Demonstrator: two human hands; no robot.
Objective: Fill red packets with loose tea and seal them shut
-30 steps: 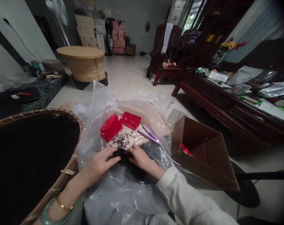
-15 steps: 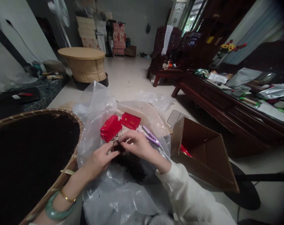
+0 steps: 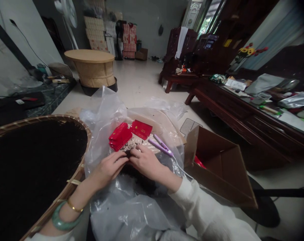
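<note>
My left hand [image 3: 110,170] and my right hand [image 3: 148,163] meet at the fingertips over the clear plastic sheet [image 3: 132,214]. Both have curled fingers, closed around a small clump of dark tea leaves [image 3: 127,153]. Beneath my wrists lies a dark pile of tea leaves [image 3: 142,183], partly covered by my hands. Just beyond my fingers are a stack of red packets [image 3: 120,135] and a flat red packet [image 3: 141,129], with loose leaf bits scattered beside them. A purple hair-straightener-like sealer [image 3: 161,147] with a white cord rests right of my right hand.
A wide woven basket [image 3: 88,137] full of dark leaves stands at my left. On the right is an open cardboard box [image 3: 224,177] with something red inside. Farther off are a round wooden table [image 3: 91,57] and a long dark wooden table [image 3: 232,113] with clutter.
My right hand has lowered and its fingers have curled in beside my left fingertips, uncovering more scattered leaf bits. The whole view has shifted slightly.
</note>
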